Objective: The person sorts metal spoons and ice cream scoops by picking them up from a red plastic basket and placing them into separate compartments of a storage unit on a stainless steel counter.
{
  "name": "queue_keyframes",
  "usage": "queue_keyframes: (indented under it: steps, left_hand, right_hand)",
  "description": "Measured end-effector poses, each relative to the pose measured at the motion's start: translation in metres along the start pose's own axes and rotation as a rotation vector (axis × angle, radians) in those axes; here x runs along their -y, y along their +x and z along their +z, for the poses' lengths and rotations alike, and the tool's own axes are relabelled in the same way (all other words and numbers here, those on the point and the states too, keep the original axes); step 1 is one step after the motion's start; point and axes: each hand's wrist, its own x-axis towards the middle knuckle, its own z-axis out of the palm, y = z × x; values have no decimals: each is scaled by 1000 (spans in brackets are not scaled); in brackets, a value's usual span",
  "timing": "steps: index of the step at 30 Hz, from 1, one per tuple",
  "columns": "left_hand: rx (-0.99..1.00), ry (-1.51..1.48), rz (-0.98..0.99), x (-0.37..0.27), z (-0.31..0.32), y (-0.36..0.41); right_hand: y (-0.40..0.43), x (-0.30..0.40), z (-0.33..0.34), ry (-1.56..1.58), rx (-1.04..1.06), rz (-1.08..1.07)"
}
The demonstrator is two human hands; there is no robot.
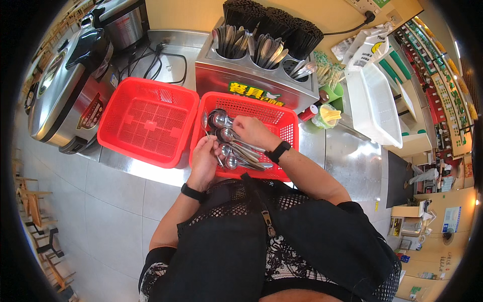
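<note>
My left hand (205,155) holds a metal spoon (205,121) by its handle, at the left edge of a red plastic basket (293,128). Inside that basket lies a pile of metal spoons (231,162), bowls mostly to the left. Over the pile, my right hand (251,130) has its fingertips down at the spoons near the basket's middle; whether it grips one is hidden. Another red basket (148,151) stands directly to the left, with only its perforated bottom showing. Behind both, a steel cutlery holder (260,77) carries upright spoons (268,51) in round wells and bundled black chopsticks (271,19).
Large electric cookers (64,98) and a black power cable (185,68) are at the left. To the right stand a red-topped container (308,112), a green cup (334,92) and a white plastic basket (377,102). The steel counter's front edge runs close to my body.
</note>
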Motion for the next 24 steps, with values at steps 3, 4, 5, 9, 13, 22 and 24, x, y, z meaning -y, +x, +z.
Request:
queue_keyframes:
  steps: [3, 4, 5, 9, 13, 22, 24]
  left_hand:
    - [-10, 12, 12, 1, -1, 5]
    - [-6, 41, 15, 1, -1, 5]
    - [-2, 69, 16, 2, -2, 4]
    - [10, 67, -59, 1, 1, 9]
    - [76, 136, -134, 4, -1, 15]
    - [178, 117, -195, 3, -6, 20]
    - [123, 82, -199, 3, -3, 21]
  right_hand:
    - [-3, -8, 3, -324, 260, 86]
    - [-10, -9, 8, -357, 284, 79]
    - [-18, -11, 17, -372, 233, 68]
    - [-18, -23, 39, -407, 173, 61]
    - [-16, -12, 35, -405, 268, 97]
    - [-12, -20, 15, -281, 158, 199]
    - [-8, -30, 9, -39, 67, 135]
